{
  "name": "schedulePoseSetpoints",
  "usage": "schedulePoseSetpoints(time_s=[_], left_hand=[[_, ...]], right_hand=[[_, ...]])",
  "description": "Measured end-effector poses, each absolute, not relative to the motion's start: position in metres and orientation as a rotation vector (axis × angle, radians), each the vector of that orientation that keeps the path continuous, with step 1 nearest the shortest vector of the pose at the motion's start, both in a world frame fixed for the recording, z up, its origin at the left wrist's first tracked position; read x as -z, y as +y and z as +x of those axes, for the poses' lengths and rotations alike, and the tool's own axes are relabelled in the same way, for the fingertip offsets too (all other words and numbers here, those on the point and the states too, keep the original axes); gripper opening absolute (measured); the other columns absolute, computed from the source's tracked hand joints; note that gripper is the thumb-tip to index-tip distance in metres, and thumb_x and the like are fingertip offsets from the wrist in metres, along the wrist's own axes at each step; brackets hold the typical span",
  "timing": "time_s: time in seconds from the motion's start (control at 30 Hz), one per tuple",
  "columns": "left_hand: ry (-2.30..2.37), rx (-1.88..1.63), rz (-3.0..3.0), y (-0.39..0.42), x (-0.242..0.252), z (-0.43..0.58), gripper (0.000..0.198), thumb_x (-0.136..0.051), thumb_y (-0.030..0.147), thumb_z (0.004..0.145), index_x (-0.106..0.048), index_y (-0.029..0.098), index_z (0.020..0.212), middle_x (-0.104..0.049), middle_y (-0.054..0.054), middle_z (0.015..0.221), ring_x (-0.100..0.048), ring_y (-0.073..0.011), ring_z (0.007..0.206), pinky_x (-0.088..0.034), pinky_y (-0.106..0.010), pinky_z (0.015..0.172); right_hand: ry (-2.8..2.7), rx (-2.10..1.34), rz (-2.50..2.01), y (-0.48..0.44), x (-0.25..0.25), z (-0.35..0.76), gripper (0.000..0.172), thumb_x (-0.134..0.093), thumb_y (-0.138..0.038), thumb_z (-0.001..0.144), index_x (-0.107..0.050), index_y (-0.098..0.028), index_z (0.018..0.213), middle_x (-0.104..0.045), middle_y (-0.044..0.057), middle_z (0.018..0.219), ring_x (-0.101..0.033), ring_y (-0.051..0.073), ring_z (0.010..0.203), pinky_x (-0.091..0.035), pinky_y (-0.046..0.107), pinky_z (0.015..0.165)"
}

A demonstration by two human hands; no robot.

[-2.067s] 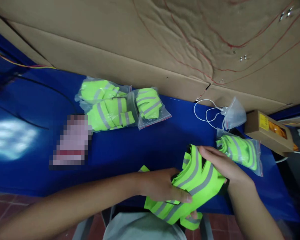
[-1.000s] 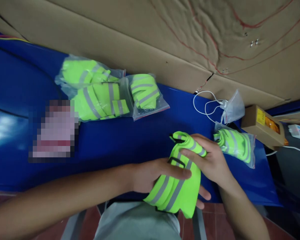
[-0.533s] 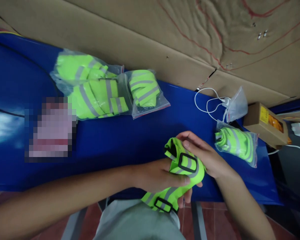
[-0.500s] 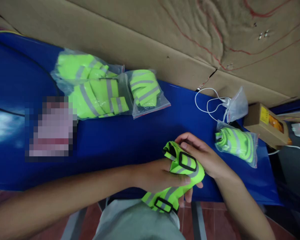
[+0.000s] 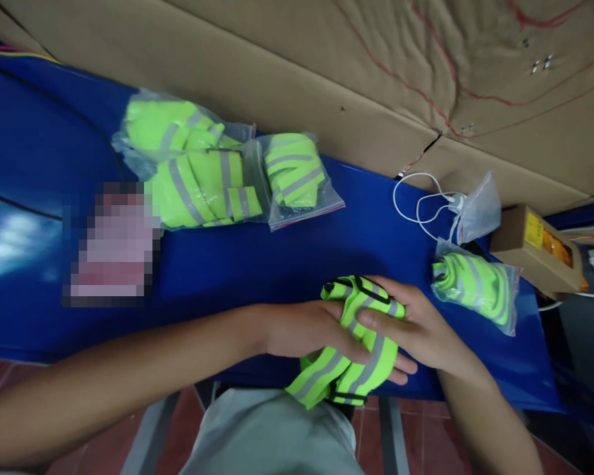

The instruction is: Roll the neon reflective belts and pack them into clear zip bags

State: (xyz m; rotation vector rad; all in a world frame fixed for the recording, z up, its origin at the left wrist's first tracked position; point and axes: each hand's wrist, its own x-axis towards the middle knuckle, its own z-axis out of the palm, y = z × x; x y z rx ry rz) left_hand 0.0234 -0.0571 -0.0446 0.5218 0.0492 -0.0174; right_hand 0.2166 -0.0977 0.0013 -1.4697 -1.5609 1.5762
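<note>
A neon-green reflective vest with grey stripes and black trim is bunched into a roll at the near edge of the blue table. My left hand grips the roll from the left, fingers wrapped under and around it. From the right, my right hand presses over the top of it, fingers curled on the fabric.
Three clear bags with folded green vests lie at the back left. Another bagged vest sits to the right, near a white cable in a small bag and a cardboard box. Cardboard sheets line the back.
The vest went from loosely spread between my hands to a tight roll. Both hands closed in on it and it sank slightly toward the table's near edge.
</note>
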Motion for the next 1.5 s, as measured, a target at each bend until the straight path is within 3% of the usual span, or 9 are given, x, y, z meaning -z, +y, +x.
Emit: schedulePoseSetpoints(time_s=[0.27,0.5,0.7,0.83,0.9,1.03,1.27,1.4,1.5], left_hand=[[0.093,-0.041,0.681,-0.072,0.047,0.030,0.044,-0.063,0.035,0.095,-0.059,0.012,0.132,-0.076,-0.008,0.092,-0.072,-0.0214,0.096,-0.048,-0.040,0.101],[0.100,-0.014,0.848,-0.078,0.051,0.028,0.044,-0.050,0.047,0.101,-0.061,0.012,0.126,-0.069,-0.012,0.102,-0.067,-0.0196,0.096,-0.051,-0.038,0.097],[0.149,-0.026,1.017,-0.072,0.049,0.028,0.039,-0.042,0.033,0.104,-0.060,0.008,0.128,-0.070,-0.015,0.114,-0.068,-0.0196,0.102,-0.053,-0.038,0.098],[0.119,-0.042,1.206,-0.060,0.034,0.023,0.041,-0.036,0.028,0.105,-0.070,0.007,0.116,-0.071,-0.015,0.123,-0.068,-0.0211,0.112,-0.052,-0.034,0.104],[0.115,0.007,1.251,-0.057,0.029,0.020,0.039,-0.039,0.025,0.103,-0.072,0.009,0.115,-0.072,-0.011,0.122,-0.066,-0.0218,0.123,-0.049,-0.032,0.108],[0.102,0.082,1.033,-0.058,0.032,0.021,0.035,-0.043,0.021,0.100,-0.071,0.010,0.118,-0.074,-0.007,0.118,-0.060,-0.0215,0.134,-0.045,-0.033,0.113],[0.217,0.055,0.511,-0.064,0.042,0.028,0.036,-0.076,0.021,0.076,-0.072,0.013,0.110,-0.076,-0.008,0.113,-0.071,-0.0243,0.113,-0.048,-0.043,0.109],[0.121,0.039,0.572,-0.065,0.048,0.028,0.038,-0.074,0.020,0.082,-0.067,0.011,0.117,-0.075,-0.005,0.094,-0.073,-0.0179,0.091,-0.051,-0.038,0.099],[0.093,-0.007,0.633,-0.065,0.052,0.028,0.046,-0.072,0.028,0.087,-0.060,0.009,0.127,-0.073,-0.007,0.094,-0.071,-0.0184,0.087,-0.053,-0.038,0.091]], right_hand=[[-1.135,-1.426,-1.581,-0.094,0.001,0.230,0.024,-0.078,-0.043,0.087,-0.074,-0.024,0.101,-0.071,-0.004,0.078,-0.064,0.011,0.065,-0.051,0.019,0.056],[-0.985,-1.671,-1.748,-0.086,0.018,0.230,0.061,-0.082,-0.057,0.078,-0.067,-0.025,0.127,-0.075,0.004,0.110,-0.072,0.018,0.086,-0.059,0.025,0.069],[-1.755,-1.288,-1.445,-0.085,0.011,0.226,0.033,-0.057,-0.042,0.102,-0.064,-0.028,0.131,-0.066,0.007,0.130,-0.065,0.021,0.117,-0.054,0.036,0.101],[-2.113,-1.292,-1.275,-0.092,0.000,0.225,0.077,-0.074,-0.052,0.088,-0.043,-0.029,0.155,-0.051,0.009,0.153,-0.054,0.028,0.137,-0.046,0.042,0.115],[-2.153,-1.266,-1.325,-0.096,-0.002,0.224,0.092,-0.081,-0.054,0.080,-0.038,-0.028,0.157,-0.051,0.010,0.153,-0.055,0.029,0.136,-0.048,0.042,0.113],[-2.082,-1.267,-1.375,-0.099,0.000,0.217,0.074,-0.077,-0.050,0.086,-0.049,-0.024,0.150,-0.062,0.011,0.142,-0.065,0.027,0.123,-0.055,0.041,0.103],[-1.815,-1.359,-1.461,-0.096,-0.002,0.214,0.046,-0.073,-0.039,0.092,-0.064,-0.024,0.134,-0.075,0.003,0.117,-0.073,0.019,0.097,-0.059,0.029,0.082],[-1.382,-1.575,-1.516,-0.096,-0.001,0.227,0.027,-0.067,-0.045,0.096,-0.076,-0.020,0.100,-0.074,-0.001,0.074,-0.063,0.011,0.050,-0.050,0.022,0.048],[-1.130,-1.675,-1.500,-0.090,0.002,0.238,0.037,-0.070,-0.051,0.092,-0.076,-0.017,0.083,-0.073,0.002,0.069,-0.063,0.012,0.051,-0.050,0.022,0.048]])
